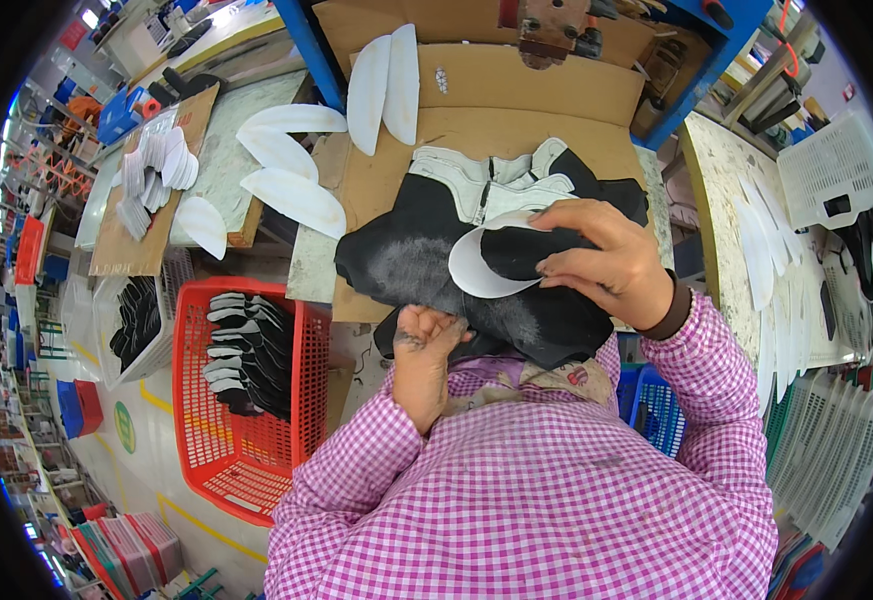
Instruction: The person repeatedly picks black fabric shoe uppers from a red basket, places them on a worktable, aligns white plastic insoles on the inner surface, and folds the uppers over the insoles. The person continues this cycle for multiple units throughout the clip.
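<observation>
My right hand (611, 255) pinches a thin white curved sheet (476, 270), bent into a loop between thumb and fingers. The sheet hovers over a pile of black fabric pieces (396, 250) lying on the cardboard-covered bench in front of me. Whitish, powdery smears mark the black surface. White lining pieces (446, 172) with dark edging show at the pile's far side. At the near edge of the pile, my left hand (424, 350) is closed, its curled fingers gripping the border of a black piece; its fingertips are partly hidden.
Several loose white half-oval sheets (296, 200) lie beyond the pile to the left. A red basket (301, 400) on my left holds stacked black-and-white pieces. A blue-framed machine (546, 30) rises at the back. On the right, a side table carries white strips (761, 250) and a white crate (831, 170).
</observation>
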Demonstrator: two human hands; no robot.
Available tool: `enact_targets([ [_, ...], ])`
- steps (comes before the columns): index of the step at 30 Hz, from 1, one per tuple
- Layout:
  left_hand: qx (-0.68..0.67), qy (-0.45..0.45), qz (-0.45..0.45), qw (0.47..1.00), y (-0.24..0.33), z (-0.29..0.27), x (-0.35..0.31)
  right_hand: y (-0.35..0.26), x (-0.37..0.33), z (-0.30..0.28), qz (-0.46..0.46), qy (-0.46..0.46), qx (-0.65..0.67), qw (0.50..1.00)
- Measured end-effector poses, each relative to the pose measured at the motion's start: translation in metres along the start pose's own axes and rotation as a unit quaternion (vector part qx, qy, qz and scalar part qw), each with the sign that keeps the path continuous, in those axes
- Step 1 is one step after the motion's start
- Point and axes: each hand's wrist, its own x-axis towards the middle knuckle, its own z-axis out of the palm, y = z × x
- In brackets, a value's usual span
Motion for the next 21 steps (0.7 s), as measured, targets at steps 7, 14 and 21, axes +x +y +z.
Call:
enact_targets([
  [7,0.11,0.011,0.108,0.988,-0.012,-0.003,0.026,-0.012,0.035,-0.007,-0.108,-0.133,-0.101,0.98],
  [14,0.1,-0.026,0.101,0.99,-0.007,-0.009,0.026,-0.024,0.058,0.013,-0.167,-0.188,-0.134,0.958],
  [21,0.104,-0.025,0.101,0.989,-0.009,-0.011,0.028,-0.033,0.07,0.019,-0.169,-0.225,-0.158,0.946],
])
